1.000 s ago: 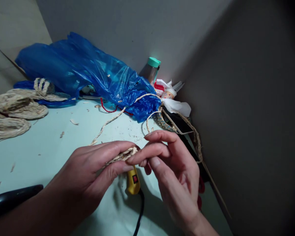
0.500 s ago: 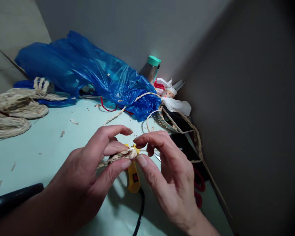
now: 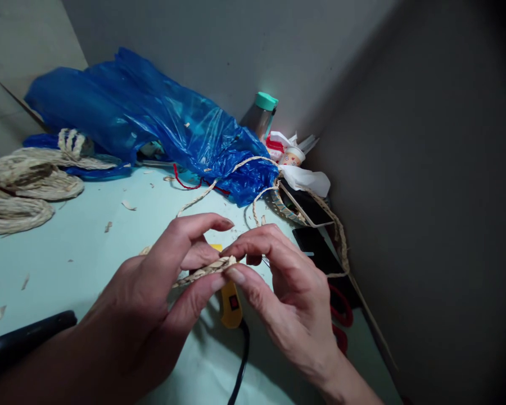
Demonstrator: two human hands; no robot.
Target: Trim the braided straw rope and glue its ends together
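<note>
Straw braid [image 3: 204, 270] sits pinched between both your hands, just above the pale table [image 3: 80, 253] and over a yellow tool [image 3: 230, 301] with a black cable [image 3: 240, 360]. Your left hand [image 3: 152, 298] comes in from the lower left. Its thumb underneath and middle finger on top clamp the braid, while the index finger is lifted clear and curved above it. Your right hand [image 3: 293, 304] reaches in from the lower right with the wrist bent. Its thumb and bent forefinger nip the braid's frayed end, and the other fingers [image 3: 278, 247] curl behind. The braid's free length trails across the table toward a blue plastic bag [image 3: 143, 118]. Coiled fibre bundles [image 3: 21, 191] lie well apart at the left.
</note>
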